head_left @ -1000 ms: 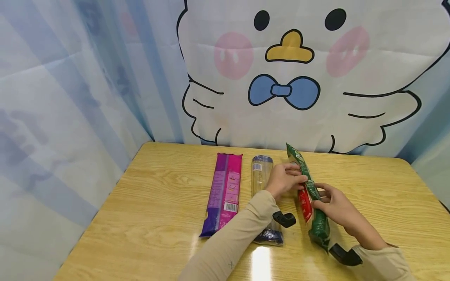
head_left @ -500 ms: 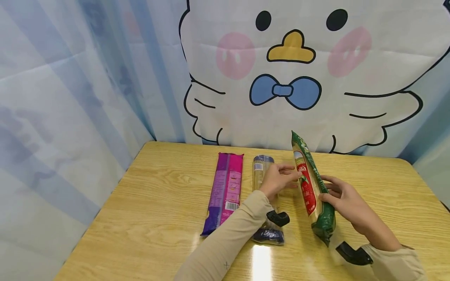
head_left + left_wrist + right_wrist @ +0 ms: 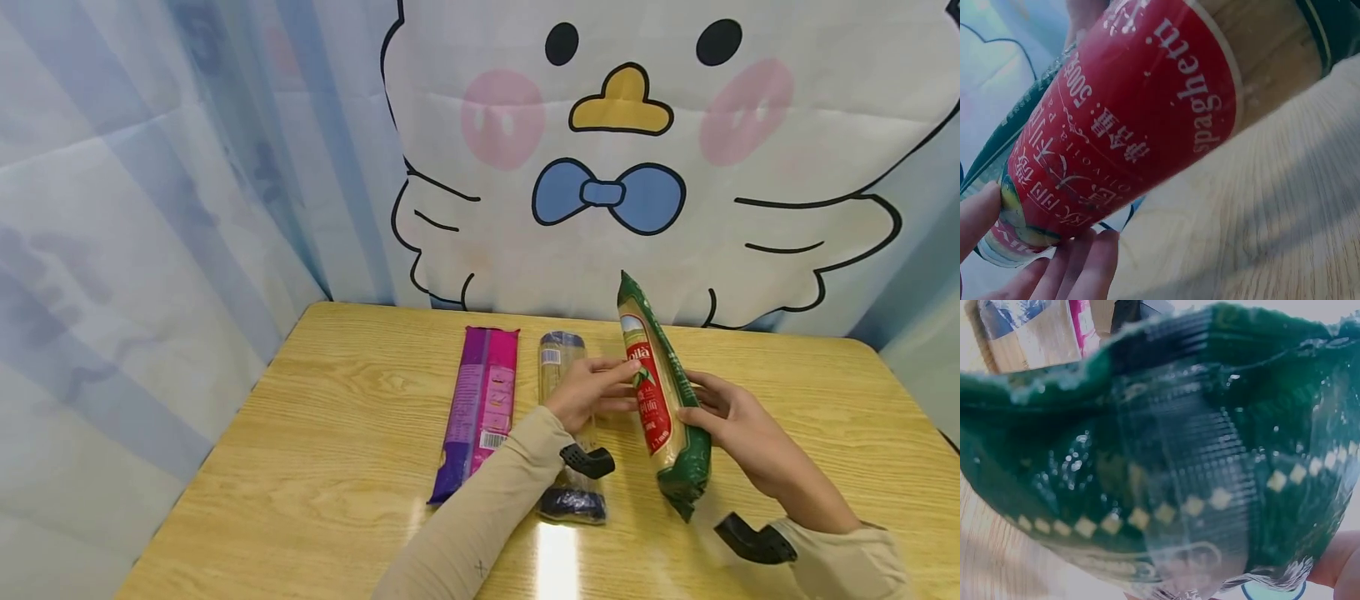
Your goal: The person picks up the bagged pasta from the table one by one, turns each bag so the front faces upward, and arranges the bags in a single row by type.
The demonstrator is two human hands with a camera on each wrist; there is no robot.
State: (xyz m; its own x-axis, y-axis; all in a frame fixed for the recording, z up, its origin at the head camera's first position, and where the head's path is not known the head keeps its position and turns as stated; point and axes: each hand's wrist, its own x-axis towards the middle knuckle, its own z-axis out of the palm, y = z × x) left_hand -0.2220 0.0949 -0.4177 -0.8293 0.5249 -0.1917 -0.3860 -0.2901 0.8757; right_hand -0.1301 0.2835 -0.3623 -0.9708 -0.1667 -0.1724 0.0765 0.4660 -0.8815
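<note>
Taking 12 o'clock as straight away from you, the green spaghetti pack (image 3: 656, 400) is between your hands, tilted, its long axis running from about 11 o'clock at the far tip to between 5 and 6 at the near end. Your left hand (image 3: 588, 390) is on its 9 o'clock side, pinching it between thumb and fingers across the red label (image 3: 1147, 112); your right hand (image 3: 738, 429) grips it from about 3 to 4 o'clock, thumb on the near face. Both touch the pack, but the right is closer to its near end. The far tip appears raised above the table (image 3: 337, 417). Toward 9 o'clock lie the clear noodle pack (image 3: 555, 379), partly under your left forearm, then the purple-pink pack (image 3: 483, 400).
</note>
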